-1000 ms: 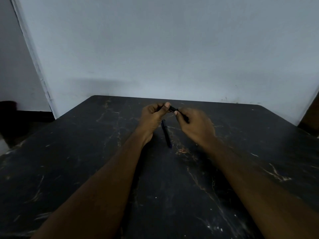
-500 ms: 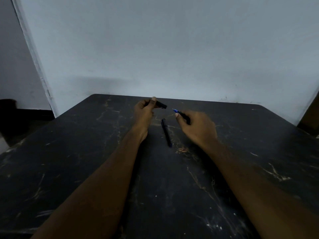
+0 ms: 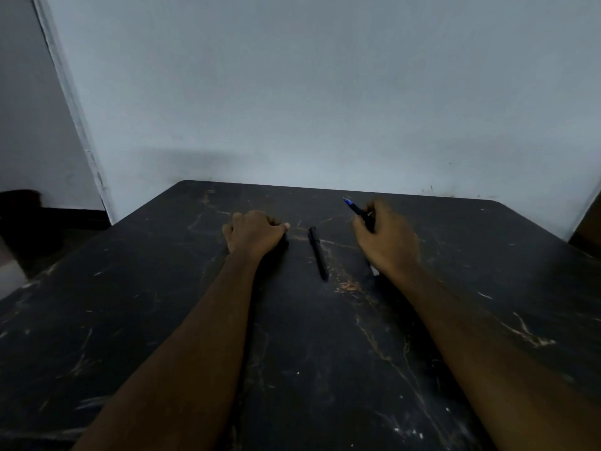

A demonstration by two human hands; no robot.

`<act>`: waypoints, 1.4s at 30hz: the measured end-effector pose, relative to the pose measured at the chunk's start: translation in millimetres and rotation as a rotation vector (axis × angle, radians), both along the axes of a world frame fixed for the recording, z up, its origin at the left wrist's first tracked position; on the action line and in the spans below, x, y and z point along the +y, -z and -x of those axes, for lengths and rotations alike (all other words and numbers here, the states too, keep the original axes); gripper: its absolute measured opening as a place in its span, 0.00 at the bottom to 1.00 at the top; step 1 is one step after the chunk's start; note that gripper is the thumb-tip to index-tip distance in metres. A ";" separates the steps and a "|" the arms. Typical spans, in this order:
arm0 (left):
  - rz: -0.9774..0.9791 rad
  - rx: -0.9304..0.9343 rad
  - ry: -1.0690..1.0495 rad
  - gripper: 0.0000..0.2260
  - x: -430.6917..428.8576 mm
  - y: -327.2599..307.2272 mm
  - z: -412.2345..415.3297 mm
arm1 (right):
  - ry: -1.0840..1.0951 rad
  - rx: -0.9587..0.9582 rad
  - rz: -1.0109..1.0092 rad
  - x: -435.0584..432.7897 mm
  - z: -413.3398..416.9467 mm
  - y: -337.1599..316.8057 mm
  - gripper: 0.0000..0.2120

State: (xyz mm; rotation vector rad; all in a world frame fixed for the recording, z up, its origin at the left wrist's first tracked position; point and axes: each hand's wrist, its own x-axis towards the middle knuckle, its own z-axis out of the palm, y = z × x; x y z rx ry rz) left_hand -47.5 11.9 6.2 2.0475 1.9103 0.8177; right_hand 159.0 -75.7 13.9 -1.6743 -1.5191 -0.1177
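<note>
I see right hand [image 3: 387, 239] gripping the uncapped pen [image 3: 356, 208], blue tip toward 10 o'clock. Left hand [image 3: 255, 236] is curled on the table [image 3: 156, 288]; I can't tell what's inside. Hands are apart, with the second pen [image 3: 318, 252] between them.

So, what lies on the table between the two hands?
A slim black pen lies flat on the dark scratched table, between the left hand and the right hand, touching neither; the head view shows it.

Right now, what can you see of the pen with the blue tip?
The slim dark pen with a blue tip looks like plastic. Its tip is bare, no cap on it, and points up and away toward the pale grey wall. The right hand grips its barrel and hides most of it.
</note>
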 end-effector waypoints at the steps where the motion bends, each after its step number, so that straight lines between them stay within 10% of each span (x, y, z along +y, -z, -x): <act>1: 0.005 -0.005 -0.002 0.18 1.3 0.7 0.8 | -0.004 0.011 -0.005 0.3 -1.0 0.6 0.08; 9: -0.096 -0.239 -0.025 0.15 4.0 0.6 -8.7 | -0.094 -0.046 -0.110 13.6 -9.7 7.1 0.14; 17: -0.022 -0.844 0.427 0.15 -22.4 -17.5 -37.1 | -0.163 0.063 -0.064 21.3 -3.3 9.2 0.09; 42: 0.021 -1.335 0.432 0.11 -42.9 -20.0 -59.8 | -0.218 0.262 -0.253 9.8 22.3 2.5 0.05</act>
